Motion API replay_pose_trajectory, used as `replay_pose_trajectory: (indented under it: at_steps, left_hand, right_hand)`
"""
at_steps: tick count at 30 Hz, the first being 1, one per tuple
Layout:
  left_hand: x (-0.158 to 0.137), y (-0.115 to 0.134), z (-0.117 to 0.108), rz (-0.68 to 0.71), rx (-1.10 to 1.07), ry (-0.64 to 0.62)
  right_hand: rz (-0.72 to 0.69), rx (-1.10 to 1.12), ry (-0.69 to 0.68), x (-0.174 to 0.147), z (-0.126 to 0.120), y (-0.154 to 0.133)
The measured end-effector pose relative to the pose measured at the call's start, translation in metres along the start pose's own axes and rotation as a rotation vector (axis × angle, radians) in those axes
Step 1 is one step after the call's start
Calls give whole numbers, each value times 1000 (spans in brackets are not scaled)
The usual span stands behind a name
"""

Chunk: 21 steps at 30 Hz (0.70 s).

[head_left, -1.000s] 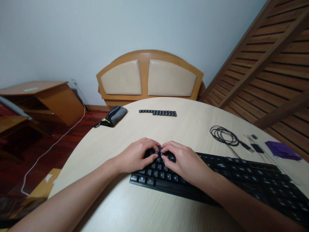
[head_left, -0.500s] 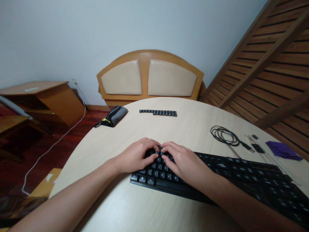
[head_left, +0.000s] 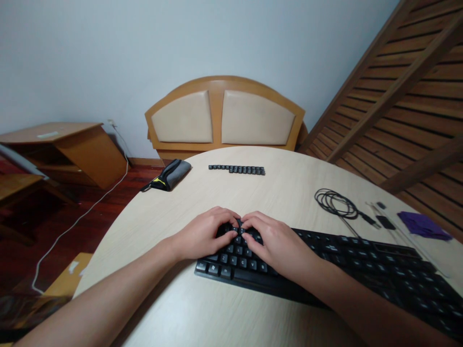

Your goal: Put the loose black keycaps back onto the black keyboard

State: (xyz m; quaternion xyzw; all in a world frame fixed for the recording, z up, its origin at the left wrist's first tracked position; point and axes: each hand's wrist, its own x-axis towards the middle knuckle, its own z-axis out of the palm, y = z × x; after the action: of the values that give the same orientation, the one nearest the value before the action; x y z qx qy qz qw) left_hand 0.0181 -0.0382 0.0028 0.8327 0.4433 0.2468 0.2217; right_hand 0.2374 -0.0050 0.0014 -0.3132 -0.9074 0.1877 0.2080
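Note:
A black keyboard [head_left: 253,284] lies at an angle on the table, running off toward the lower right. At its upper left part my left hand [head_left: 204,233] is curled, thumb and forefinger closed about a small black keycap. Right beside it my right hand [head_left: 277,238] curls the same way, its thumb and forefinger pinching at a neighbouring keycap [head_left: 242,232]. The fingertips of both hands nearly meet, and they partly cover the keys there. Farther back on the table, loose black keycaps [head_left: 248,170] stand lined up in two short rows.
A coiled black cable [head_left: 336,205] lies behind the keyboard, with a small black piece [head_left: 385,222], thin rods and a folded purple cloth [head_left: 424,225] to its right. A grey and black pouch [head_left: 172,174] sits at the table's left edge. A padded wooden headboard [head_left: 217,113] stands behind.

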Motion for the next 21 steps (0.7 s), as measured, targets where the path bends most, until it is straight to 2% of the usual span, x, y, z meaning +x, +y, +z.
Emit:
replay_pose_trajectory:
  at_steps: [12,21]
  left_hand:
    - [0,1,0,0,-1,-3]
    - [-1,0,0,-5,-2,9]
  right_hand:
    - [28,-41,-43,-1,-2,-5]
    - [10,26,30,-1,2,1]
